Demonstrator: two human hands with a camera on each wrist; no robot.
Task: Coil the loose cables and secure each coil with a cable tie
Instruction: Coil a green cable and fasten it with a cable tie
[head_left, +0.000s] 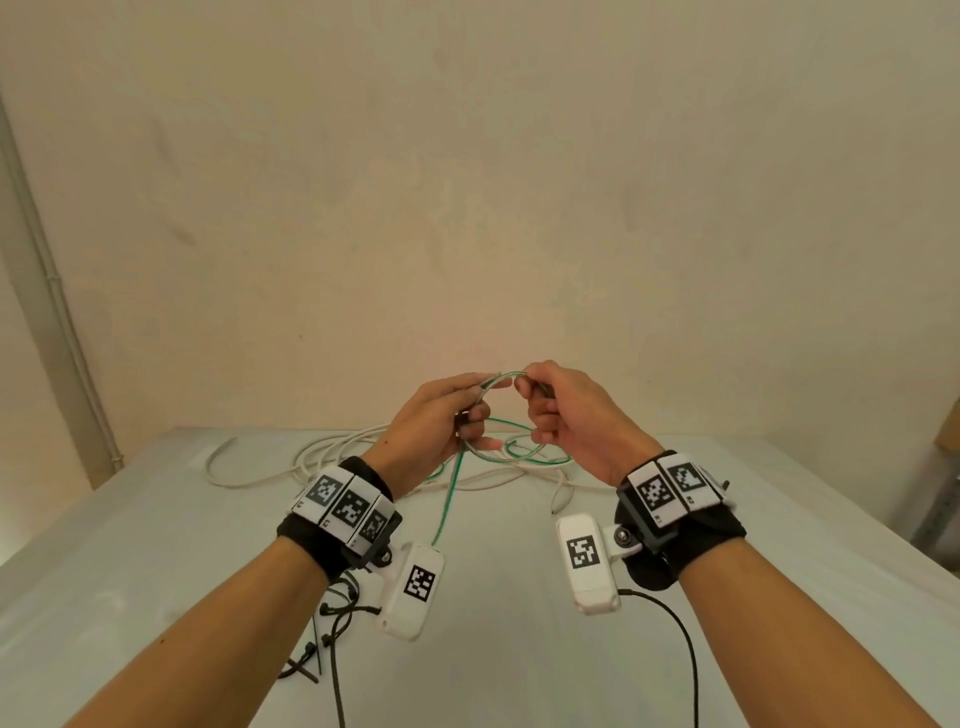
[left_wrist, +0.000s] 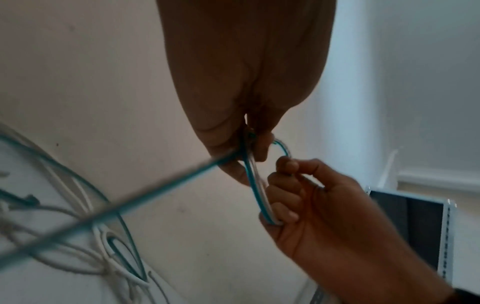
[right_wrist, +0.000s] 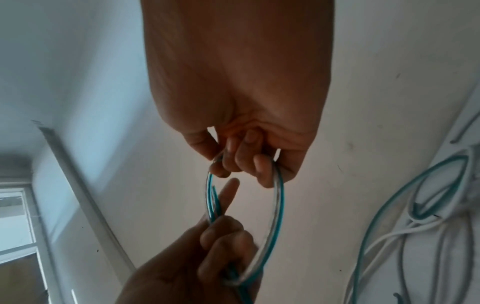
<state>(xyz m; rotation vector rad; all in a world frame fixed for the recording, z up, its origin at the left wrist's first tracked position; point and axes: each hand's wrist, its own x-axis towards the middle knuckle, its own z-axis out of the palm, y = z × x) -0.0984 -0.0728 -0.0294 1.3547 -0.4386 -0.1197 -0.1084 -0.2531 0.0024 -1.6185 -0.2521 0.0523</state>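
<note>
A thin green cable (head_left: 497, 381) forms a small round coil (right_wrist: 277, 205) held up above the white table (head_left: 156, 545). My left hand (head_left: 449, 421) grips the coil's left side, fingers curled round the strands (left_wrist: 250, 174). My right hand (head_left: 553, 410) grips the coil's right side (left_wrist: 267, 211) with curled fingers. A loose length of the green cable (head_left: 448, 499) hangs from my left hand down to the table. Several black cable ties (head_left: 322, 623) lie on the table under my left forearm.
A tangle of white cable (head_left: 322, 457) with more green loops (head_left: 540, 460) lies on the table behind my hands, close to the beige wall (head_left: 467, 208). A metal rack (left_wrist: 415, 222) stands off the table's right side.
</note>
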